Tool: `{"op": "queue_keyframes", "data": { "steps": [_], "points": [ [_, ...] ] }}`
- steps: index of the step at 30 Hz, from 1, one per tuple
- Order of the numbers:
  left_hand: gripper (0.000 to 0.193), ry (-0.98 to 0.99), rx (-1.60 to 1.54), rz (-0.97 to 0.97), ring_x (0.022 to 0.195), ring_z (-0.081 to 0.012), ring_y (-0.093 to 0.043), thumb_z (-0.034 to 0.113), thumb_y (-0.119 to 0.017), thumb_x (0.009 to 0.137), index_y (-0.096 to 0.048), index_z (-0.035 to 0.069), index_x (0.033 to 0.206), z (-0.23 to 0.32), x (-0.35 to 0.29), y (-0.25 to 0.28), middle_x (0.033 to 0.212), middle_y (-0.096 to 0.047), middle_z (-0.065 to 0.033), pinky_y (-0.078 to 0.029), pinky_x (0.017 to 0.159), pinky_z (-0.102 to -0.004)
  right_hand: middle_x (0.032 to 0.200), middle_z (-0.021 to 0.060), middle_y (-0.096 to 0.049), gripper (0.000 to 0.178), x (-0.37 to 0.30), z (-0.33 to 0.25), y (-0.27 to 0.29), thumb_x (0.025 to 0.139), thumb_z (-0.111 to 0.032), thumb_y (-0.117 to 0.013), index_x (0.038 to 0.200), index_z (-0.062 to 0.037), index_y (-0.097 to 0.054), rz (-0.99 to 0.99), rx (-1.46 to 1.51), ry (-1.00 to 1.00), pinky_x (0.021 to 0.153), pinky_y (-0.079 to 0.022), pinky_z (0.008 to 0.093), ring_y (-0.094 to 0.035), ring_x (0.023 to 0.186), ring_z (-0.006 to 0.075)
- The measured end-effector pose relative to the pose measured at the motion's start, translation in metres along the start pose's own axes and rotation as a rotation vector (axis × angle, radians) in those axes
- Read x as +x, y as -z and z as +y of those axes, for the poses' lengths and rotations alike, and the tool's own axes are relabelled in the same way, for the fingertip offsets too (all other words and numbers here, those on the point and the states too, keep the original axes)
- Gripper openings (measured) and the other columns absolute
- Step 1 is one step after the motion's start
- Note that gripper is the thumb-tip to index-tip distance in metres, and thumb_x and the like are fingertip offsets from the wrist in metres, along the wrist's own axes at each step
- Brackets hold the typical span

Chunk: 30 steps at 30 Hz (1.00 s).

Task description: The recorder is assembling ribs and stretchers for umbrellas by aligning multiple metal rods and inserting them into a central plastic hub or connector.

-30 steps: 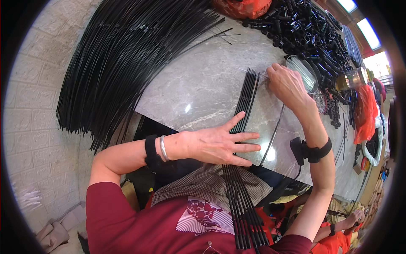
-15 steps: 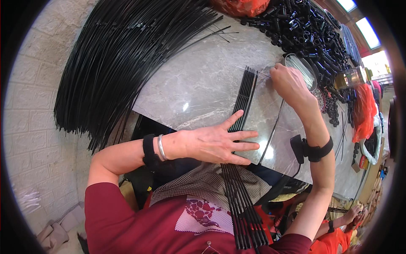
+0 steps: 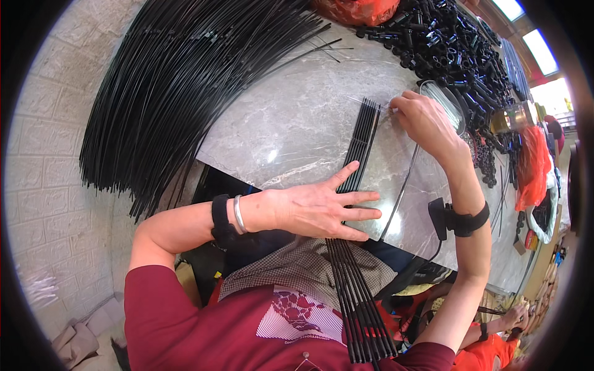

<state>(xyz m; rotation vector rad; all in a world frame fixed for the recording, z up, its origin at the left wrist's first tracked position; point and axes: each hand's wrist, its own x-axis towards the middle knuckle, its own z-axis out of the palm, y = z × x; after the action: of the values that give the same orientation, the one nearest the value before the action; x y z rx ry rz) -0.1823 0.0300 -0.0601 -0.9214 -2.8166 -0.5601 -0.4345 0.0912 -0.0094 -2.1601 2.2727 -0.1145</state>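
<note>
My left hand (image 3: 315, 210) lies palm down with fingers spread. It presses on a flat row of thin black rods (image 3: 361, 145), side by side across the table edge. Their near ends (image 3: 368, 328) fan out over my lap. Close to the far tips, my right hand (image 3: 427, 120) is closed in a pinch on a thin pale stick (image 3: 355, 99). The stick crosses the row near the tips and pokes out on the left side; its end at the fingers is mostly hidden. A single black rod (image 3: 399, 195) lies apart, right of the row.
An oval tin (image 3: 459, 111) of pale sticks stands beside my right hand. Behind it lies a heap of black tubular parts (image 3: 433, 46). A large sheaf of black rods (image 3: 167, 93) covers the left. Red bags (image 3: 533, 167) hang at right; a co-worker's hand (image 3: 515, 316) shows lower right.
My right hand has slid slightly left, closer to the rod tips, along the pale stick. The left hand has stayed spread on the rods. The whole view has shifted a little.
</note>
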Motion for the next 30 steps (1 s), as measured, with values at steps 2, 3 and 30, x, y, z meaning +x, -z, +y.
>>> {"op": "queue_keyframes", "data": {
  "steps": [2, 3, 30],
  "points": [
    [0.045, 0.0, 0.011, -0.002, 0.142, -0.0283, -0.03, 0.023, -0.06, 0.083, -0.054, 0.03, 0.128, 0.0, 0.001, 0.0, 0.149, -0.037, -0.0053, -0.016, 0.108, -0.0737, 0.09, 0.0151, -0.063, 0.015, -0.004, -0.001, -0.001, 0.078, 0.0, -0.055, 0.088, -0.0012, -0.066, 0.005, 0.011, 0.001, 0.074, -0.051, 0.0416, -0.064, 0.083, 0.0346],
    [0.045, 0.0, 0.007, 0.003, 0.142, -0.0282, -0.03, 0.024, -0.059, 0.084, -0.054, 0.03, 0.127, 0.001, 0.001, 0.001, 0.149, -0.037, -0.0053, -0.016, 0.108, -0.0736, 0.092, 0.015, -0.063, 0.02, -0.006, -0.002, -0.001, 0.078, 0.001, -0.055, 0.093, -0.0017, -0.067, 0.012, 0.021, 0.002, 0.074, -0.05, 0.0417, -0.064, 0.085, 0.0345],
    [0.045, -0.002, 0.02, 0.013, 0.141, -0.0271, -0.029, 0.025, -0.064, 0.08, -0.056, 0.03, 0.125, 0.002, 0.0, 0.0, 0.146, -0.04, -0.0032, -0.015, 0.109, -0.0731, 0.112, 0.0161, -0.063, 0.049, -0.046, -0.033, -0.028, 0.086, 0.003, -0.051, 0.133, 0.0027, -0.041, 0.281, 0.179, -0.152, 0.088, -0.047, 0.0401, -0.057, 0.108, 0.0326]
  ]
}}
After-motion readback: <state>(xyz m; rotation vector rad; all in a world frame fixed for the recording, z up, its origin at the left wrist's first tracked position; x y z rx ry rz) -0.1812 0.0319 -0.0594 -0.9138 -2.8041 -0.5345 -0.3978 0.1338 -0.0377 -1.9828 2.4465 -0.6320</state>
